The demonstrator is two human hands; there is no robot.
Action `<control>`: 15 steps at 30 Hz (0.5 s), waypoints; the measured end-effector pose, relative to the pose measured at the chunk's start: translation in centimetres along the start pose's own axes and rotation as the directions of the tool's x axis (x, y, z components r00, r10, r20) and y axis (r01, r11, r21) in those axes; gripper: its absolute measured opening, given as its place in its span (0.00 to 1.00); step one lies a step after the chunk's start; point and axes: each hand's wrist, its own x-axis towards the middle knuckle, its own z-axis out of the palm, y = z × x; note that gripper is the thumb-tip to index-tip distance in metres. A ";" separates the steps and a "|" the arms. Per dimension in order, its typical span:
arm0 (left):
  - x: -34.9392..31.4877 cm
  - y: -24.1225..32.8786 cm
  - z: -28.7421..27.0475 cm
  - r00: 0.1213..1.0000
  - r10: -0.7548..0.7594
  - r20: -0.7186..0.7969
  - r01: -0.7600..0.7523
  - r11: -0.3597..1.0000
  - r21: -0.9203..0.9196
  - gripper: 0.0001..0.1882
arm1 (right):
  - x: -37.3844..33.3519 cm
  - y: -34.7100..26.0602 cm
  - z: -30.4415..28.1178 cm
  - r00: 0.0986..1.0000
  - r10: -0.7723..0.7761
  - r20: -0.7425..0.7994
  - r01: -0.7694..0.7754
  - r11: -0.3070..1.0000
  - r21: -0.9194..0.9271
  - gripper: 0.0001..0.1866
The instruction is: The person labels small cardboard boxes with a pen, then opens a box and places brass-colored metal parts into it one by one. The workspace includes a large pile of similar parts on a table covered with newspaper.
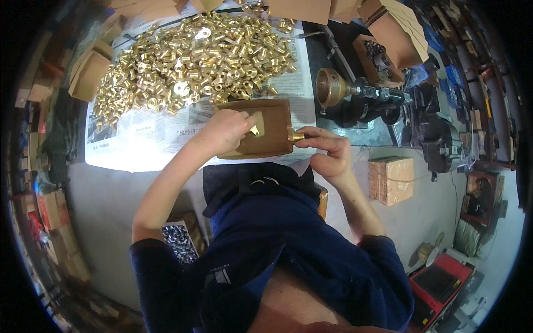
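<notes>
A shallow brown cardboard tray (272,119) lies in front of me at the near edge of the newspaper. My left hand (229,130) is closed over its left side, its fingers pinching a flat-ended brass fitting (254,130). At the tray's right wall my right hand (331,152) grips a cylindrical brass fitting (298,136) between thumb and fingers. Beyond the tray spreads a large heap of shiny brass fittings (205,61), each a short barrel with a flat lug. The inner ends of both held pieces are partly hidden.
Newspaper (152,133) covers the worktable under the heap. To the right stand a metal machine with a round brass-coloured cup (330,87) and a bench vise (438,141). A taped carton (391,180) sits below right. Metal parts fill a box (180,242) at lower left.
</notes>
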 end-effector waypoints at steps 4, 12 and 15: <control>0.7 0.2 0.2 0.989 0.069 -0.131 -0.075 0.996 -0.044 0.12 | -0.8 0.4 0.5 0.999 0.002 0.040 -0.004 0.999 0.047 0.21; 3.8 1.5 0.5 0.992 0.116 -0.053 -0.107 0.984 0.143 0.14 | -1.4 2.2 2.1 0.987 -0.130 0.096 0.135 0.990 -0.042 0.22; 3.7 2.4 0.0 0.998 0.060 -0.003 -0.058 0.986 0.158 0.14 | -1.2 3.0 2.4 0.973 -0.222 0.066 0.227 0.971 -0.071 0.21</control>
